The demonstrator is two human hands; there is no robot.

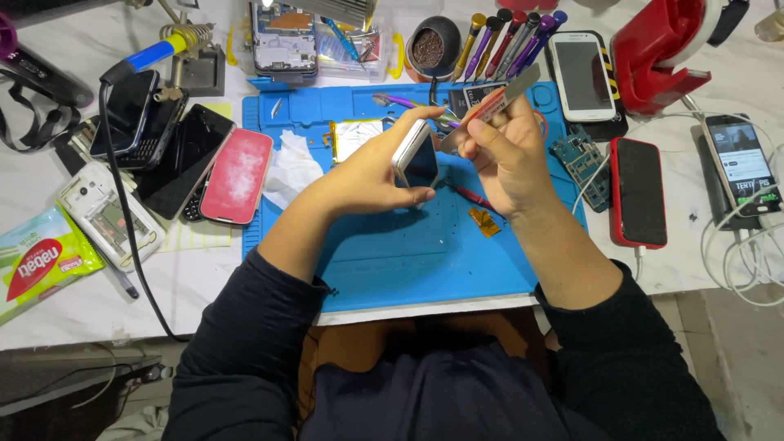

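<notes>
Phone held upright on edge over blue work mat, mid-scene, casing looks closed. Left hand fingers clamped around it. Right hand fingers pinch thin metal pry tool at its far edge; opening looks barely begun.

A white marbled tabletop is lying under even light, its front edge showing, and a grey floor is showing beyond it.

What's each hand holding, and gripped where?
Left hand grips a phone by its edges, tilted on its side. Right hand pinches a flat metal tool near its middle.
</notes>
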